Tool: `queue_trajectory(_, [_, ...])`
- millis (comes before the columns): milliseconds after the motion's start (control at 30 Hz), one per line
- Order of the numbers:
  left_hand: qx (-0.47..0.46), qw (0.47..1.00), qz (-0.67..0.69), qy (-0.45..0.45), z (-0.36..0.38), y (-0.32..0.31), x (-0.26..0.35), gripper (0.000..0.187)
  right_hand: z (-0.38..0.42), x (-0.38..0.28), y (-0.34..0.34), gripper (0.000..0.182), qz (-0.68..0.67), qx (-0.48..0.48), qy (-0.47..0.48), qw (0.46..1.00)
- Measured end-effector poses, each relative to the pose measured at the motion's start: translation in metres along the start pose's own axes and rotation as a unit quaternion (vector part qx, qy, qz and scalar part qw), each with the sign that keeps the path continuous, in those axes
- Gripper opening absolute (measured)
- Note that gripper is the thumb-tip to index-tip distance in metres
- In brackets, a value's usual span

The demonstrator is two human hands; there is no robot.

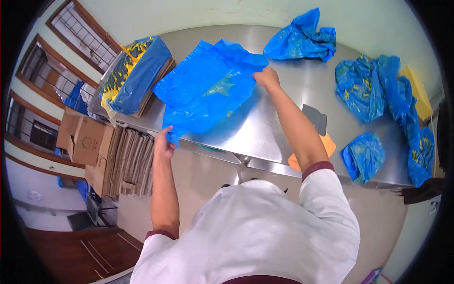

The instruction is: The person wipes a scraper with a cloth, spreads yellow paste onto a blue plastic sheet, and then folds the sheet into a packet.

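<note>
A large blue plastic sheet or bag (203, 94) is stretched out above the steel table (262, 128), with a paler see-through patch near its middle. My left hand (164, 144) is closed on its near left corner, by the table's front edge. At the far right corner my right hand (268, 78) grips the same plastic, fingers closed. Left of it stands a box lined with blue plastic (144, 85), holding yellow pieces (126, 71).
Crumpled blue bags lie at the back (302, 40) and the right (362, 87), some with yellow bits. A grey scraper-like piece (314, 119) and an orange item (326, 146) are near my right forearm. Flattened cardboard (135, 161) is stacked at left.
</note>
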State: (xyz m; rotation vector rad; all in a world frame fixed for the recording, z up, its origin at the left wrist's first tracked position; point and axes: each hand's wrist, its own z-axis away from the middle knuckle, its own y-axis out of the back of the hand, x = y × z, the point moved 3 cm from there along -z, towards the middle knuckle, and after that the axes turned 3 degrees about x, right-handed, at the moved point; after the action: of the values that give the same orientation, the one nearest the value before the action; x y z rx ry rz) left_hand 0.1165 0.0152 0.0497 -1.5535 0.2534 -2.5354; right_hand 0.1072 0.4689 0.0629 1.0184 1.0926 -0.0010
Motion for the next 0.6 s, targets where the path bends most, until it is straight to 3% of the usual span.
queue_trajectory(67, [0.033, 0.999, 0.015, 0.007, -0.002, 0.001, 0.027, 0.017, -0.002, 0.0, -0.003, 0.037, -0.003, 0.054, 0.006, 0.999])
queue_trajectory(267, [0.031, 0.999, 0.017, 0.028, -0.02, 0.023, 0.051, 0.016, 0.011, 0.016, -0.01, 0.037, -0.079, -0.008, -0.027, 0.997])
queue_trajectory(367, [0.052, 0.996, -0.063, 0.017, -0.016, 0.03, 0.04, 0.014, 0.029, 0.043, -0.021, 0.042, -0.166, -0.056, 0.01, 0.985])
queue_trajectory(433, [0.036, 0.983, -0.178, -0.012, -0.023, 0.051, 0.022, 0.016, 0.078, 0.05, 0.015, 0.068, -0.143, -0.143, -0.006, 0.979])
queue_trajectory(467, [0.03, 0.973, -0.229, -0.028, -0.03, 0.063, 0.012, 0.017, 0.09, 0.071, 0.026, 0.072, -0.139, -0.074, 0.065, 0.985])
queue_trajectory(500, [0.075, 0.944, -0.321, -0.013, -0.033, 0.079, 0.005, 0.025, 0.102, 0.09, 0.043, 0.063, -0.152, -0.007, 0.101, 0.983])
queue_trajectory(533, [0.113, 0.896, -0.397, -0.161, -0.029, 0.08, 0.005, 0.028, 0.117, 0.105, 0.072, 0.055, -0.13, 0.065, 0.139, 0.979])
queue_trajectory(567, [0.15, 0.819, -0.465, -0.3, -0.021, 0.073, 0.003, 0.032, 0.118, 0.133, 0.092, 0.051, -0.053, 0.182, 0.114, 0.975])
queue_trajectory(600, [0.181, 0.714, -0.525, -0.425, -0.009, 0.06, 0.001, 0.035, 0.116, 0.162, 0.112, 0.062, -0.003, 0.264, 0.141, 0.954])
